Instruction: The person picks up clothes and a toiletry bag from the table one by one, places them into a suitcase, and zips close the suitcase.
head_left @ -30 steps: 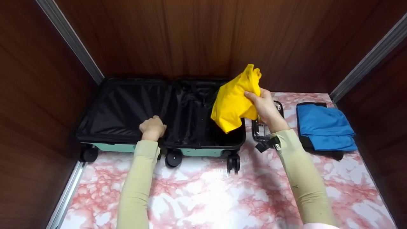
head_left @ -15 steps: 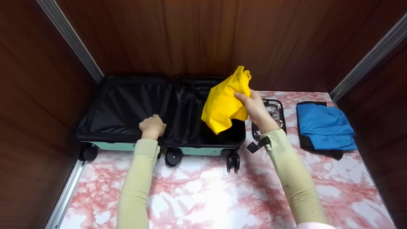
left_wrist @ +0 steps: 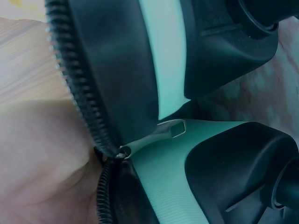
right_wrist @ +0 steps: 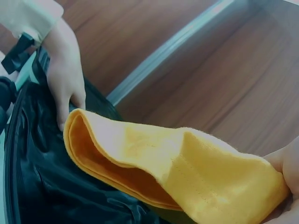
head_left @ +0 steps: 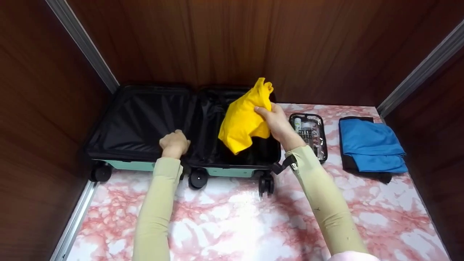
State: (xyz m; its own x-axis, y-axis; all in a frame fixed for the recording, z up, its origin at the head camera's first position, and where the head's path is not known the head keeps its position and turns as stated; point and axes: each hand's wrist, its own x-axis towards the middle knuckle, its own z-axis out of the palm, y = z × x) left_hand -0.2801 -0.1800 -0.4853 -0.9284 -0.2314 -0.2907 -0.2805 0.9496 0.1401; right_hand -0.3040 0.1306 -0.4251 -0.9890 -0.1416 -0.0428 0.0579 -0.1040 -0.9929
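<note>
Right hand (head_left: 277, 121) pinches the yellow cloth (head_left: 243, 125) by its near-right edge, thumb on top and the other fingers mostly hidden behind. The cloth hangs forward and left of this hand, above the right half of the open suitcase (head_left: 228, 172). With the grip at one side only, the far end looks poorly supported: its layers gape in the right wrist view, so the fold could slip loose or drop in crumpled. A low corner might also catch on the case's rim if lowered aslant.

Further left of the right hand, the left hand (head_left: 175, 143) rests at the divide between the two halves; I cannot tell whether its fingers grip anything. Should it press unevenly there, the halves might shift, or its skin might rub the coarse-toothed zip (left_wrist: 79, 93) right beside it.

The cloth looks soft, matte and slightly fuzzy, with a thick rounded fold. Below it, the black lining (head_left: 141, 119) is thin, shiny and wrinkled; the shell is mint green, apparently hard plastic, with black corners and round wheels (head_left: 266, 185).

Just right of the right hand lies a clear, black-edged pouch (head_left: 308, 136) of small containers; well to its right, a smooth folded blue cloth (head_left: 371, 145) sits over a black one (head_left: 378, 176). All rest on a pink-veined tabletop (head_left: 235, 217).
</note>
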